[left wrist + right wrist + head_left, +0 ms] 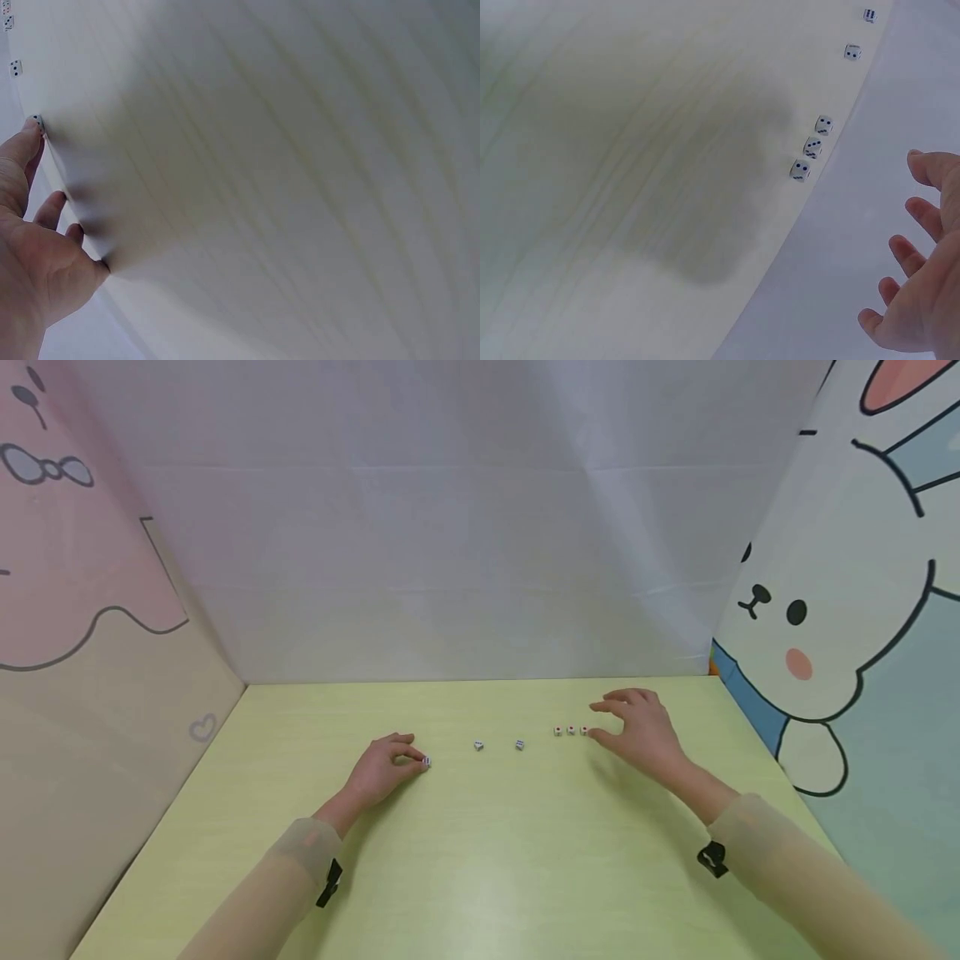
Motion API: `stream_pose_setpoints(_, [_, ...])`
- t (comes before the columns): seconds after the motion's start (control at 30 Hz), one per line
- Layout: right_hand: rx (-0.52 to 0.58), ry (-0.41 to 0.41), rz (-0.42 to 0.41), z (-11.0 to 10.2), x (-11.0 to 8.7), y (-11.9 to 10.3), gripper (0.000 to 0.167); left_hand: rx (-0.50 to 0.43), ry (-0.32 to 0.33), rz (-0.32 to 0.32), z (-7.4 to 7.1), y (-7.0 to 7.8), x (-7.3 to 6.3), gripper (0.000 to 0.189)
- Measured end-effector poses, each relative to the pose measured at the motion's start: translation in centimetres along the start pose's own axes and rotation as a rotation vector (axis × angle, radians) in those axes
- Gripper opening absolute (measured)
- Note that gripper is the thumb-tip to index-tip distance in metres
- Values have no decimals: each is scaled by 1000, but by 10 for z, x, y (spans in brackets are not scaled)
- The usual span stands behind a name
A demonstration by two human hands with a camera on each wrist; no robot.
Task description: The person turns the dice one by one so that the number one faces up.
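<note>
My left hand [382, 770] pinches a small white die [427, 762] between thumb and fingertips at the table's left-centre; the same die shows in the left wrist view. Its other fingertips touch the table beside it. To the right of that lie two separate dice, a tilted-looking one [478, 745] and another [520, 744]. Farther right, three dice stand in a short row, with red dots on top; the middle one [571, 729] sits close between its neighbours. Beside the row's right end is my right hand [641, 733], fingers spread and holding nothing; in the right wrist view it is apart from the dice.
A pale yellow table [465, 860] lies under both hands. A white cloth wall [465, 543] rises along its back edge. Printed panels stand at both sides, a pink and cream one [82, 577] at left and one with a cartoon rabbit [840, 610] at right.
</note>
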State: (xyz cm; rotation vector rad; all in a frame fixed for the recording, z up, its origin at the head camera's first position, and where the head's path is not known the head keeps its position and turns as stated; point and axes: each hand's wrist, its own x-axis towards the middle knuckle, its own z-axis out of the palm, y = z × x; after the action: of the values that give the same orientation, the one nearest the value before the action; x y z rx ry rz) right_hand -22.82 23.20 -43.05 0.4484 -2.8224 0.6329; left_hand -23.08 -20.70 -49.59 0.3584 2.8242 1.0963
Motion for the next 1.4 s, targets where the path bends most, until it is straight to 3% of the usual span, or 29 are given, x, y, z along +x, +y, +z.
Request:
stream_pose_setpoints(0.27, [30, 6, -20, 2, -21, -19, 42, 0, 4, 3, 2, -1, -2, 17])
stream_pose_setpoints(0.73, [-3, -3, -107, 33, -43, -37, 36, -2, 6, 1, 5, 1, -4, 17])
stream_pose_setpoints(1.4, [-6, -48, -76, 55, -7, -65, 37, -19, 13, -15, 1, -2, -2, 20])
